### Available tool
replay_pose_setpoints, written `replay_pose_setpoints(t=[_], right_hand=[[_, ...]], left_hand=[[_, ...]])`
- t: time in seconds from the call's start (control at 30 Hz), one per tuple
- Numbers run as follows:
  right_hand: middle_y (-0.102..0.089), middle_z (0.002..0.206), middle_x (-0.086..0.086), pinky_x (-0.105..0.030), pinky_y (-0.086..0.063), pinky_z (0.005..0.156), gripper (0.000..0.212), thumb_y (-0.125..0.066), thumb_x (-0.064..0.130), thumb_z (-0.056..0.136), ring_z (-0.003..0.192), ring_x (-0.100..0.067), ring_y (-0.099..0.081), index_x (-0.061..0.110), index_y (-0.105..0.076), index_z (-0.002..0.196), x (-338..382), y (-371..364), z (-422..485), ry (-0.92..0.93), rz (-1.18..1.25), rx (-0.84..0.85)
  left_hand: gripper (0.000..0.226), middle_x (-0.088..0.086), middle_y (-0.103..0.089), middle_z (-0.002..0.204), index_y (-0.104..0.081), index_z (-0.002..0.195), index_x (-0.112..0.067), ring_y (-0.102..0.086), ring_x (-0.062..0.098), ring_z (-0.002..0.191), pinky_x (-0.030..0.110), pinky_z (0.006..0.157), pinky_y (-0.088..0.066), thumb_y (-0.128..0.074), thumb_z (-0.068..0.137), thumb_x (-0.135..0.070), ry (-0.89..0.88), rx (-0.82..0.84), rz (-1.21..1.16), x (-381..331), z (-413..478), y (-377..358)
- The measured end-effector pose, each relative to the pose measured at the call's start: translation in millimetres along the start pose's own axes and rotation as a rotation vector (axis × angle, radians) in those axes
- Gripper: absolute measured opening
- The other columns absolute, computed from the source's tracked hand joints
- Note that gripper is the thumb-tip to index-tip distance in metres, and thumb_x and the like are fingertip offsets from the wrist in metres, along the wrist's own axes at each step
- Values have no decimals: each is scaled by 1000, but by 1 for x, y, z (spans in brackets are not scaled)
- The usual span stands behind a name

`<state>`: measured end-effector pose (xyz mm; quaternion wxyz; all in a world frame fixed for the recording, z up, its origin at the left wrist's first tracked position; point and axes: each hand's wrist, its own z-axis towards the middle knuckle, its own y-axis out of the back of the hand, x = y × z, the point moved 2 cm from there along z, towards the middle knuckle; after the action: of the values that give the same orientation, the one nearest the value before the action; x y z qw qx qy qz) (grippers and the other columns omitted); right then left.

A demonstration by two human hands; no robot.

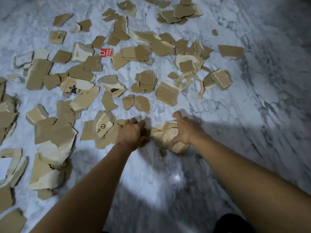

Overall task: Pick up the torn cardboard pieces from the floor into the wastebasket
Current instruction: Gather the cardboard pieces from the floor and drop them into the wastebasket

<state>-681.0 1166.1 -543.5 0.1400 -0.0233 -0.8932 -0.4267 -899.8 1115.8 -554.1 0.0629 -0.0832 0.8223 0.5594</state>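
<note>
Several torn brown and cream cardboard pieces (144,81) lie scattered over a white marble floor (227,106). My right hand (184,130) is closed around a bunch of cream cardboard pieces (165,133) down at floor level. My left hand (132,133) is beside it, fingers curled down onto flat cardboard pieces (101,132) next to the bunch; what it grips is hidden under the hand. No wastebasket is in view.
Bigger stacks of cardboard (50,158) crowd the left side. A red printed scrap (106,52) lies among the pieces further out. The marble on the right and near my body is bare, with my shadow across it.
</note>
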Motion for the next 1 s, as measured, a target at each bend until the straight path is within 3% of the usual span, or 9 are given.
replay_pose_setpoints(t=[0.13,0.23,0.3,0.4,0.53,0.6,0.73,0.87,1.0], right_hand=[[-64,124,-4,-43,-40,94,88,-91,55,58,119,-30,-58,26,-51,131,-2,10,1,-115,-57,-42],[-65,119,-5,-36,-49,85,76,-93,56,55,109,-29,-63,18,-62,112,-15,24,0,-198,82,-40],[-66,103,-4,-30,-48,63,68,-95,55,53,95,-25,-65,14,-59,94,-26,37,-3,-196,218,-30],[-68,97,1,-23,-45,64,64,-96,49,56,96,-19,-66,14,-67,101,-20,55,-16,-66,318,20],[-68,109,0,-32,-54,87,78,-95,52,53,102,-21,-65,16,-65,115,19,33,-29,101,141,103],[-66,113,-3,-35,-54,85,70,-92,48,60,104,-26,-64,19,-65,117,36,4,-31,202,-12,133],[-54,116,-2,-37,-51,76,45,-78,17,76,107,-28,-59,19,-60,117,49,-35,-34,426,-278,118],[-59,101,-1,-42,-53,72,51,-89,29,66,90,-28,-60,19,-55,103,56,-45,-30,436,-374,153],[-61,102,0,-39,-53,76,61,-94,34,61,94,-26,-59,19,-54,104,59,-48,-20,354,-327,238]], left_hand=[[67,12,-69,94,-33,116,-20,-67,35,88,44,76,-54,-84,72,-24,109,-52,-380,-7,-4,0],[61,16,-70,100,-53,122,-12,-65,35,98,38,84,-52,-86,73,-29,223,-45,-485,-2,-7,5],[37,12,-71,92,-69,101,-7,-67,28,91,31,79,-51,-83,76,-31,238,-36,-528,6,-8,16],[32,8,-73,84,-71,90,-9,-68,24,81,36,79,-57,-81,79,-37,281,-93,-611,26,-8,39],[36,12,-72,85,-69,84,-15,-68,31,87,43,80,-57,-79,77,-48,351,-138,-551,50,-22,58],[35,12,-71,84,-68,84,-14,-67,31,87,40,79,-56,-79,78,-46,366,-135,-525,58,-35,63],[32,15,-70,83,-70,86,-10,-65,31,86,34,72,-50,-80,79,-40,389,-132,-491,81,-54,62],[37,15,-71,84,-66,81,-13,-66,35,87,36,72,-52,-79,77,-47,461,-143,-485,114,-68,45],[37,13,-68,77,-62,74,-13,-65,33,82,34,67,-48,-80,78,-45,503,-154,-523,128,-75,31]])
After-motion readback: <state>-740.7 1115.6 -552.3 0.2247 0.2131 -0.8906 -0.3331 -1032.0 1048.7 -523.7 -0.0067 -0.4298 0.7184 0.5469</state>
